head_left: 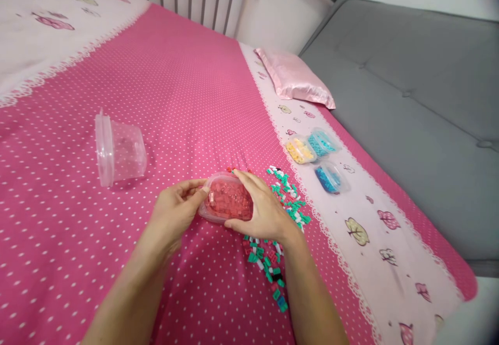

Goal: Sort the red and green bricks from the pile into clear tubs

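At near centre on the bed (187, 101), the left hand (176, 211) and right hand (268, 207) clasped a tub (228, 198) of red bricks (234, 207); uneven squeezing could have spilled them, the lid's seal being unclear.

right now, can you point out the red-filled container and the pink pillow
Red-filled container (228, 198): head view, middle of its upward face.
Pink pillow (294, 77): head view, middle of its top.

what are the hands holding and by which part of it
The tub of red pieces: left hand at its left end, right hand around its right end.
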The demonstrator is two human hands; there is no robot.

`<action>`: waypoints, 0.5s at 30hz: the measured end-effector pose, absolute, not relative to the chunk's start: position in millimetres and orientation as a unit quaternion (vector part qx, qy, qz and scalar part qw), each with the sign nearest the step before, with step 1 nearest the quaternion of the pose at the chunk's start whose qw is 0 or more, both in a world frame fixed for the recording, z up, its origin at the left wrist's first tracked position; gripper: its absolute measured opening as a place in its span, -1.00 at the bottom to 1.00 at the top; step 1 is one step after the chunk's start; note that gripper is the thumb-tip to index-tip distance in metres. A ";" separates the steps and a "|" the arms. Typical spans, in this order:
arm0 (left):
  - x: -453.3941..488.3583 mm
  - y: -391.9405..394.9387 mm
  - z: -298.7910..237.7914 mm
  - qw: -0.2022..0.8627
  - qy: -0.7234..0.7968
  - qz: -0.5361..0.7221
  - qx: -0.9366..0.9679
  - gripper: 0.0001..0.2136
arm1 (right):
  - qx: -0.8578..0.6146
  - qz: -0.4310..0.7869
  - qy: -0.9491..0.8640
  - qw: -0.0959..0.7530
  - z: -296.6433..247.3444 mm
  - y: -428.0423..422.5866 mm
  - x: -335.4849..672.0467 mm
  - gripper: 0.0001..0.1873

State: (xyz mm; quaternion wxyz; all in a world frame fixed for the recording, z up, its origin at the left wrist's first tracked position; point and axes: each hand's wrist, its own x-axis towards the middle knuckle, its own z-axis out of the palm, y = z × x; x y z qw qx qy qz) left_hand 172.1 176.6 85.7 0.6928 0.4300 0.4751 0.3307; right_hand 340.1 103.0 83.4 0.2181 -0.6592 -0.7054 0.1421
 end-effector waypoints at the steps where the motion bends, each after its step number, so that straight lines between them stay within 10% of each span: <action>1: 172.3 176.0 87.2 0.692 0.474 0.333 0.430 -0.60 | -0.659 0.139 -0.704 0.225 83.9 103.3 339.9 0.01; 7: 172.0 175.2 88.3 0.695 0.476 0.340 0.417 -0.60 | -0.647 0.180 -0.641 0.371 95.6 99.3 343.0 -0.05; 15: 171.5 176.5 83.6 0.698 0.482 0.346 0.401 -0.59 | -0.467 0.540 -0.384 0.586 112.0 88.8 357.0 -0.31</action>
